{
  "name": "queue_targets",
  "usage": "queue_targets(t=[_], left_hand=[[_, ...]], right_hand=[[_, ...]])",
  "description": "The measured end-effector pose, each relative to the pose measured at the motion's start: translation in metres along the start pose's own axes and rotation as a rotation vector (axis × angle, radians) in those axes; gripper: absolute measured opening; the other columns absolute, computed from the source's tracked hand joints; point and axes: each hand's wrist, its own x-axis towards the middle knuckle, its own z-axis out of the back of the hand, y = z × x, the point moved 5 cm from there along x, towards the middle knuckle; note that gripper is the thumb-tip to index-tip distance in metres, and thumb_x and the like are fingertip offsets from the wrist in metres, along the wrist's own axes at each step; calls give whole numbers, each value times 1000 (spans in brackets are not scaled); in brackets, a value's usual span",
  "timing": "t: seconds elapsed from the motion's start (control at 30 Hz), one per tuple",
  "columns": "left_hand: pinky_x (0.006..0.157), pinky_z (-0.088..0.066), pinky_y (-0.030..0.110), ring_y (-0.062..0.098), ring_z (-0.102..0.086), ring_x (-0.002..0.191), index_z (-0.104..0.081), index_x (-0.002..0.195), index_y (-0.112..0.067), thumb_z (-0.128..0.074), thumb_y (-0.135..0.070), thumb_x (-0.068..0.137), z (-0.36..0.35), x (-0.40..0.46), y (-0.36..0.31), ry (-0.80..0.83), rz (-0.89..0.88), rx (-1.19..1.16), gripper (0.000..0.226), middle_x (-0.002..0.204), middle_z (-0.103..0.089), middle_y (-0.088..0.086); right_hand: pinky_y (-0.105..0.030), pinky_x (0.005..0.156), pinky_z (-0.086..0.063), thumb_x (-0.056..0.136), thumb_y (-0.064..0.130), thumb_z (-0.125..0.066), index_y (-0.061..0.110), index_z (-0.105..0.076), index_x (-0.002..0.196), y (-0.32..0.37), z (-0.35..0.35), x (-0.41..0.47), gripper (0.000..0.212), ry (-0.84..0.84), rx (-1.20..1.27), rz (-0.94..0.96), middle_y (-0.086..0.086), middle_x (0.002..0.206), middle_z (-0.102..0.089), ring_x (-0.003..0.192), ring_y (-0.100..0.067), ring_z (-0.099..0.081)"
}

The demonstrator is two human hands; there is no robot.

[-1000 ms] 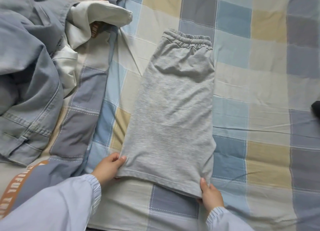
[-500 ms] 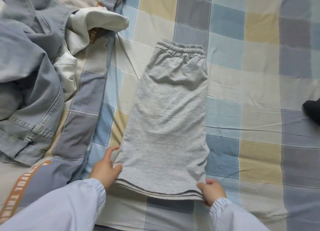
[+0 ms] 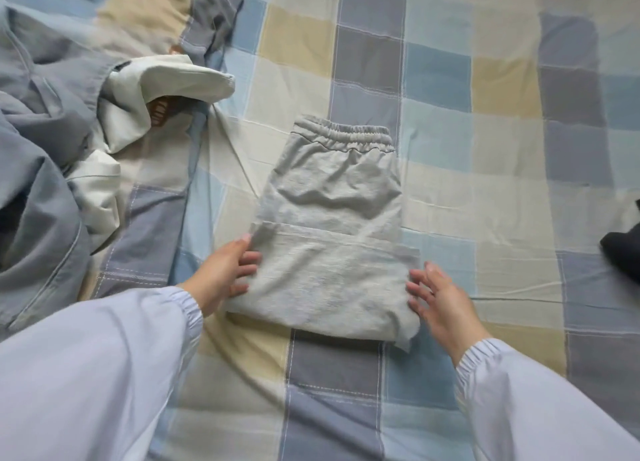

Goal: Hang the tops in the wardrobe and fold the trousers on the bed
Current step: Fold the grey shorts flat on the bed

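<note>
Grey trousers [image 3: 332, 225] lie on the checked bed sheet [image 3: 450, 121], their elastic waistband at the far end. The near leg part is folded up over the middle, its hem running across the cloth. My left hand [image 3: 225, 275] touches the left edge of the folded part with straight fingers. My right hand [image 3: 440, 301] is at the right edge, fingers spread and relaxed, holding nothing.
A heap of clothes lies at the left: a blue-grey denim garment [image 3: 38, 170] and a white top [image 3: 152, 90] with brown lettering. A dark object [image 3: 623, 253] pokes in at the right edge.
Both hands carried the trousers' near hem away from me and laid it over the middle, then let go. The trousers are now shorter, and the hands rest at the fold's sides.
</note>
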Motion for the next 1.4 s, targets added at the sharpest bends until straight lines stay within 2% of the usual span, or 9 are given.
queue_targets(t=[0.1, 0.27, 0.53, 0.73, 0.87, 1.03, 1.17, 1.23, 1.4], left_hand=[[82, -44, 35, 13, -54, 83, -29, 145, -20, -66, -36, 84, -4, 12, 9, -108, -251, 281, 73, 96, -57, -4], [108, -31, 33, 26, -44, 121, -39, 138, -12, -77, -30, 74, 9, -6, 36, -458, -411, 586, 76, 129, -42, 13], [97, -36, 34, 33, -50, 120, -50, 126, -6, -49, -38, 95, -4, 9, 36, -290, -151, 446, 45, 128, -56, 17], [92, -38, 34, 36, -53, 112, -35, 140, -19, -49, -15, 94, 7, -46, 34, -343, -261, 446, 48, 129, -54, 17], [86, -35, 22, 30, -57, 105, -65, 109, -25, -49, -1, 91, 4, -65, 52, -178, -455, 691, 35, 109, -64, 10], [95, -32, 20, 19, -50, 116, -63, 117, -22, -72, -23, 80, 2, -89, 44, -4, -430, 797, 38, 112, -49, -1], [98, -37, 26, 19, -47, 122, -46, 132, -26, -74, -18, 74, 6, -103, 34, 4, -456, 1050, 66, 133, -33, -1], [96, -41, 30, 26, -51, 120, -42, 135, -28, -58, -7, 80, 7, -111, 38, -3, -466, 1152, 61, 135, -31, 1], [99, -36, 24, 21, -49, 121, -53, 128, -34, -52, -14, 88, -2, -132, 57, 30, -408, 1186, 46, 127, -45, 1]], right_hand=[[-33, 96, -40, 91, 18, -58, 21, -30, 144, -15, 0, 10, 59, -84, -297, 199, -4, 133, -46, 117, -19, -49], [-29, 105, -30, 78, 27, -74, 12, -34, 141, -45, 1, -10, 77, -265, -594, 316, -7, 136, -39, 125, -20, -41], [-36, 83, -49, 86, 18, -64, 9, -64, 91, -56, -11, 7, 10, -121, -330, 18, -4, 89, -66, 85, -23, -62], [-24, 65, -44, 83, 1, -54, 0, -55, 111, -48, 15, -33, 28, -178, -493, -26, -7, 85, -59, 73, -21, -53], [-31, 83, -41, 81, 2, -61, 25, -40, 138, -45, 27, -64, 65, -207, -784, 265, -7, 117, -48, 93, -24, -52], [-26, 44, -38, 65, 9, -81, 24, -69, 89, -20, 6, -101, 31, 84, -1375, 916, -7, 93, -53, 54, -27, -59], [-34, 69, -45, 73, 49, -71, 17, -62, 107, -11, 6, -100, 48, 213, -1739, 655, -3, 117, -39, 85, -31, -63], [-34, 71, -44, 76, 44, -70, 15, -59, 108, -13, 7, -104, 45, 227, -1925, 555, -3, 124, -33, 89, -29, -62], [-25, 33, -20, 19, 1, -86, 2, -58, 47, -35, 8, -120, 40, 232, -2044, 635, -14, 94, -40, 31, -20, -51]])
